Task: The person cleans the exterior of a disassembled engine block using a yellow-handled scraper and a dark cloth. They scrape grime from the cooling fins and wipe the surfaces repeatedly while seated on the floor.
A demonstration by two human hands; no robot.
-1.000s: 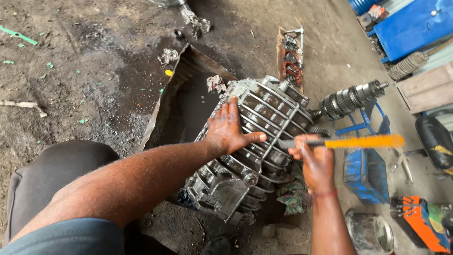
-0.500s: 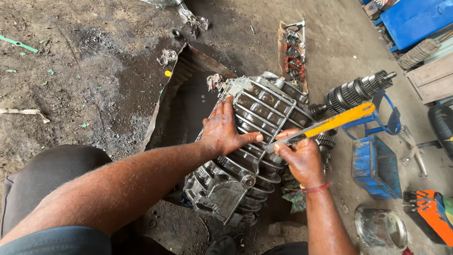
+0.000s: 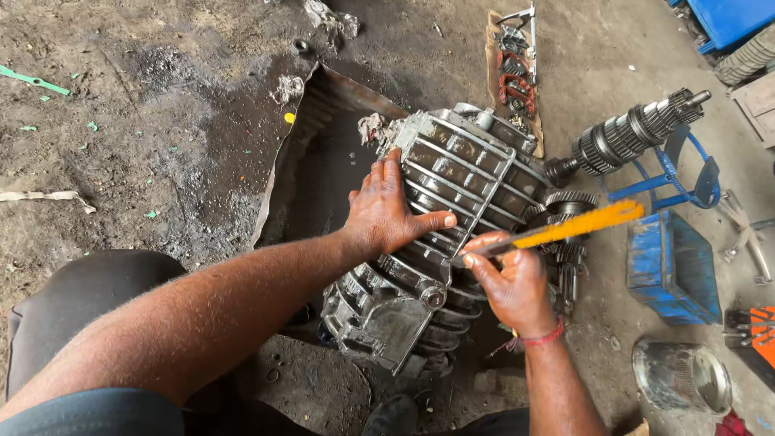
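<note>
Here my left hand (image 3: 387,211) lies flat on the ribbed metal gearbox casing (image 3: 452,218), fingers spread and open, the palm pressing on the ribs and the thumb stretched out toward my other hand; it grips nothing, it only rests on the metal. Just off that thumb tip, my right hand (image 3: 508,282) has its fingers curled shut around the dark end of an orange-handled tool (image 3: 565,230), whose orange length runs away from my knuckles up and to the right, tilted a little. I cannot tell what the working tip of the tool looks like, since it is hidden where my fingers close over it against the casing. The casing sits directly under both hands, lying tilted on a dark, oily metal sheet (image 3: 323,153) that spreads beyond my left fingertips. Past the knuckles of my right hand a gear shaft (image 3: 630,133) with stacked gears lies on the ground, well clear of my fingers, with a blue metal stand (image 3: 674,173) beside it. Out beyond the orange tool's far end sits a blue box (image 3: 674,270), and below my right wrist, near the forearm, a shiny metal can (image 3: 682,375) stands on the dirt.
</note>
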